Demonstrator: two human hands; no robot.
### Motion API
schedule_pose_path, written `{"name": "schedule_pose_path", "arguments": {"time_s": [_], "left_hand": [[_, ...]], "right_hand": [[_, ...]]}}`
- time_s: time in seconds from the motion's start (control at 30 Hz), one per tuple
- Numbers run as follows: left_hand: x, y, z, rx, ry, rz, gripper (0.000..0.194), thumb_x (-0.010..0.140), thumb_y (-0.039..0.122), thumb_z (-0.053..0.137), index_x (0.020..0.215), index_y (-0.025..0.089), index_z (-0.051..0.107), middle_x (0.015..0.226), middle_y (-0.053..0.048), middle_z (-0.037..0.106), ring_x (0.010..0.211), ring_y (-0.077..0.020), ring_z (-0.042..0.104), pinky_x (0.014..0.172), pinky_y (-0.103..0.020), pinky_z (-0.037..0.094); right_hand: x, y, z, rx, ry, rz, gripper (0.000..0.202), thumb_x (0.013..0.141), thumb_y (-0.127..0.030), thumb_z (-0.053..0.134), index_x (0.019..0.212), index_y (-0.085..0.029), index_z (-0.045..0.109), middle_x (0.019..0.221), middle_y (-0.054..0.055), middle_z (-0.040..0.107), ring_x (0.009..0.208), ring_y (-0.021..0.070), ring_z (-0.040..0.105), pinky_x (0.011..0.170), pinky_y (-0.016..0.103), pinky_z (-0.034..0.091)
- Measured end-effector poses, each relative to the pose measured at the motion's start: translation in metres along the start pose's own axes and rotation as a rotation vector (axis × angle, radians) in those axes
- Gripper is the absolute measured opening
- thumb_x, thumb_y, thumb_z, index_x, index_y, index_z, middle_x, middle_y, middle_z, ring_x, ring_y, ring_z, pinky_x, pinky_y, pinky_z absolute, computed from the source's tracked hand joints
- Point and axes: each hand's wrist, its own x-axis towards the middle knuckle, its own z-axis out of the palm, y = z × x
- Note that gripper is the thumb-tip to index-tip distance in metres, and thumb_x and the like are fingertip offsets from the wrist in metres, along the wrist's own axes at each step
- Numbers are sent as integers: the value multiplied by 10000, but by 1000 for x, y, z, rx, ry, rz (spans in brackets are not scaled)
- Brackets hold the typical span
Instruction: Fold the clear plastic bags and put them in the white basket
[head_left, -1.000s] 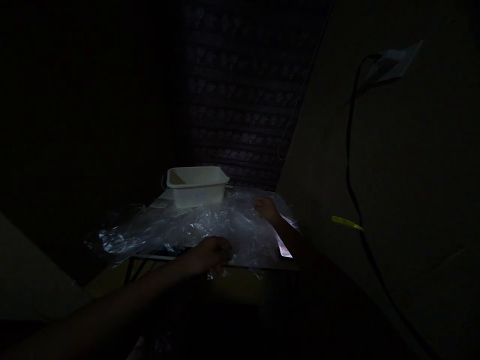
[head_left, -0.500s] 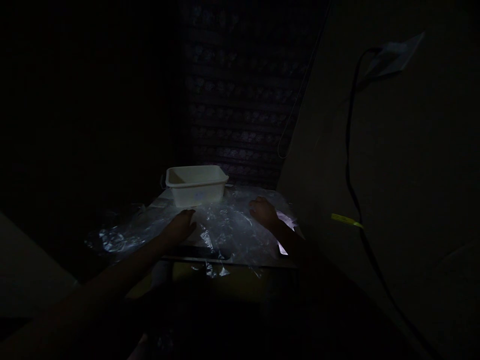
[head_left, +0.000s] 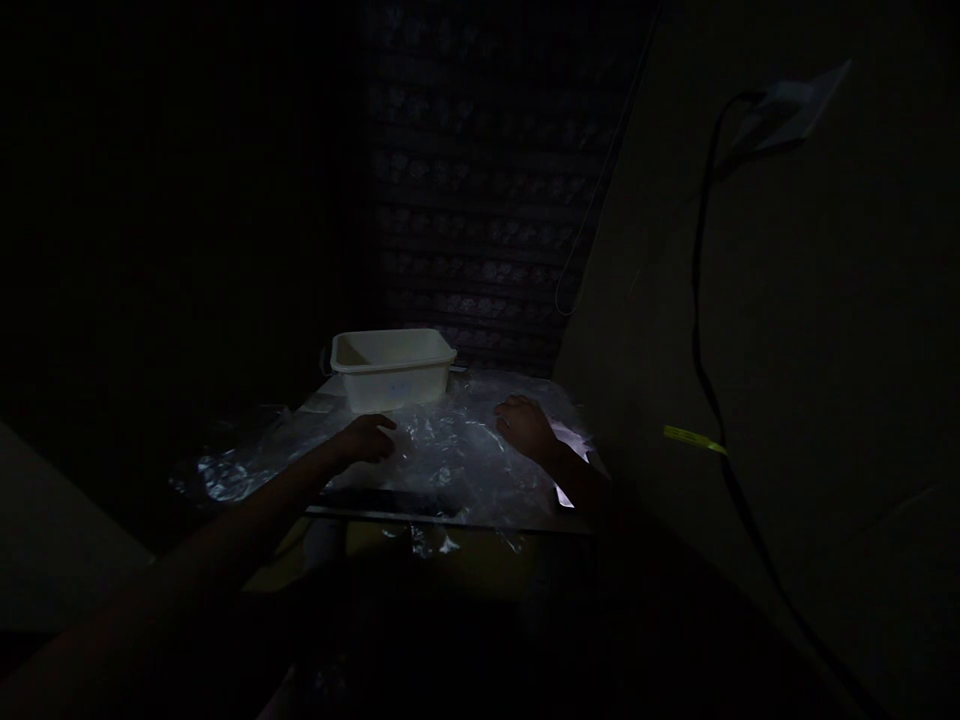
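A crumpled see-through plastic sheet (head_left: 472,450) covers much of a small table and hangs over its edges. My left hand (head_left: 366,438) is over the sheet's left part, in front of the white tub, with fingers stretched out and apart. On the sheet's right side lies my right hand (head_left: 526,428), palm down, fingers reaching left and apart. Neither hand shows anything held. Whether the fingertips press on the plastic is too dark to tell. The white plastic tub (head_left: 397,388) stands at the table's back left.
A glowing screen-like patch (head_left: 568,497) shows beside my right forearm. On the right wall, a black cable (head_left: 697,330) with a yellow tag (head_left: 690,438) runs down from a wall socket (head_left: 787,105). Behind the table hangs a patterned blind (head_left: 480,220). The room is very dark.
My left hand has shifted slightly, its fingers now pointing more to the right. My right hand has moved a little to the left. The plastic's creases under them have changed; the tub stays put.
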Motion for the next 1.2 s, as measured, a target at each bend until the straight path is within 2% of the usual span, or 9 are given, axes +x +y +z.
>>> {"name": "schedule_pose_path", "arguments": {"time_s": [0.23,0.37,0.53,0.67,0.77,0.87,1.0,1.1,1.2], "left_hand": [[-5,8,7,90,105,136,274,429,87,558,673,143,447,391,33,516,353,-93,460,382,-199,343],[-14,12,12,6,160,239,352,425,132,603,722,145,416,474,28,533,431,-107,508,458,-239,403],[-25,10,18,216,178,33,444,479,275,623,842,146,403,479,21,533,420,-140,521,477,-299,415],[-28,9,15,359,118,-89,404,549,208,594,915,155,432,493,8,545,482,-157,533,498,-315,416],[-28,12,12,377,121,-82,315,649,233,528,947,167,452,761,-45,568,706,-172,531,594,-343,422],[-28,15,13,381,123,-73,289,734,270,413,996,149,433,1000,-64,466,852,-161,471,683,-360,406],[-30,18,22,400,110,-39,356,693,221,472,1031,159,381,743,-39,553,661,-146,542,575,-309,443],[-28,20,32,423,97,-14,438,654,159,482,1060,163,318,475,28,503,430,-124,530,465,-273,450],[-24,21,42,434,80,-8,446,638,139,474,1053,158,314,419,57,461,358,-116,507,432,-267,446]], "right_hand": [[-14,-44,2,45,-43,-394,274,727,-243,339,940,-174,498,914,59,520,883,161,422,756,311,271],[-22,-69,9,87,-28,-534,332,726,-322,357,1011,-181,451,1034,71,461,974,175,364,781,328,267],[-26,-73,12,83,-55,-562,335,736,-346,339,996,-179,467,1081,87,429,1017,193,333,791,358,268],[-29,-71,13,69,-82,-556,333,733,-347,351,997,-181,469,1099,89,420,1032,199,324,799,372,268],[-32,-73,14,74,-88,-580,338,744,-352,330,1009,-184,456,1117,83,410,1052,196,308,814,382,256],[-34,-76,15,76,-91,-593,361,752,-376,303,1018,-180,447,1129,85,403,1061,200,301,820,396,246],[-34,-76,15,73,-89,-591,362,754,-379,294,1015,-182,450,1131,87,400,1048,201,316,819,400,245],[-35,-75,14,75,-91,-590,355,752,-378,300,1008,-186,453,1125,87,403,1048,199,315,813,393,249],[-38,-72,14,82,-80,-581,353,753,-370,303,1016,-182,446,1115,88,409,1057,198,303,820,387,238]]}}
